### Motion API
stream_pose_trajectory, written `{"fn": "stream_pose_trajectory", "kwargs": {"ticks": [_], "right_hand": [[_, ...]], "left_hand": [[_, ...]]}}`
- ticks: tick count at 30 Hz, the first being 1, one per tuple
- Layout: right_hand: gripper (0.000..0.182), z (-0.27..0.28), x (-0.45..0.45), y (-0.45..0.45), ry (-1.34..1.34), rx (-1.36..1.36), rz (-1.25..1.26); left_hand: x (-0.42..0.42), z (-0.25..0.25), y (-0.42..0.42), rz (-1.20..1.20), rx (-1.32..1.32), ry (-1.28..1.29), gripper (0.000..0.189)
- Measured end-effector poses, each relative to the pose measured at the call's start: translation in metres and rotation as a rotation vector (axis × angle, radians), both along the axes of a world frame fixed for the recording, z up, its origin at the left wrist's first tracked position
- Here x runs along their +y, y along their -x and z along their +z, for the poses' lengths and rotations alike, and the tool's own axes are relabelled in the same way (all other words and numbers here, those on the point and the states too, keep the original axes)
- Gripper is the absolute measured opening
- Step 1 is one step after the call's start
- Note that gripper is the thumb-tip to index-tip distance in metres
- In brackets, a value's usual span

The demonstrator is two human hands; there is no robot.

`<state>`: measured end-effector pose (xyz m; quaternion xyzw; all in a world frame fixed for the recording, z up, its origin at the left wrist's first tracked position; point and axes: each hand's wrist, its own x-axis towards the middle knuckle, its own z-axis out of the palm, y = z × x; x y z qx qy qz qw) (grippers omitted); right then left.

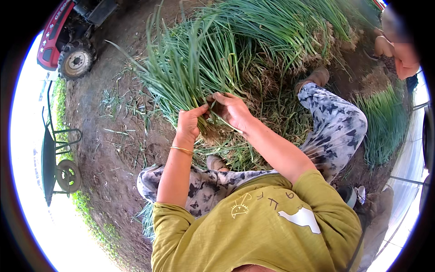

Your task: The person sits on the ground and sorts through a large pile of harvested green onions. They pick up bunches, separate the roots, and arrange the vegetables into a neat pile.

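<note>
My left hand [189, 123] is closed round the lower stems of a bunch of spring onions [185, 83]. Its green leaves fan up and to the left, and its roots hang below my fist. Right beside it, my right hand [233, 109] has its fingers bent at the stems, pinching a thin leaf or stalk. A pale stalk [228, 123] runs from those fingers along my wrist. Just beyond both hands lies a large heap of spring onions [272, 25], with tangled roots [265, 80] towards me. Cut or stripped leaves [244, 153] cover the ground between my legs.
A red tractor [56, 37] stands at the upper left, and a green wheelbarrow [49, 163] at the left. To the right lies another bundle of spring onions [385, 125]. Another person [401, 57] is at the upper right, near the plastic sheeting [407, 170].
</note>
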<state>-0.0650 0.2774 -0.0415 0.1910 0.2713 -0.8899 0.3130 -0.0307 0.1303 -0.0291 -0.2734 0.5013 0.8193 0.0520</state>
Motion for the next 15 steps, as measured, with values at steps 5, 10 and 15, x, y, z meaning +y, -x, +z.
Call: {"fn": "stream_pose_trajectory", "kwargs": {"ticks": [5, 10, 15], "right_hand": [[0.012, 0.004, 0.067, -0.019, -0.122, -0.021, 0.006], [0.049, -0.026, 0.109, -0.023, -1.525, 0.97, 0.643], [0.044, 0.007, 0.038, -0.014, -0.081, 0.451, 0.435]], "left_hand": [[-0.029, 0.002, 0.006, 0.182, -0.087, -0.126, 0.012], [-0.036, 0.0, 0.01, 0.092, -0.064, -0.319, 0.016], [-0.016, 0.004, 0.007, 0.028, -0.118, -0.378, 0.018]]}}
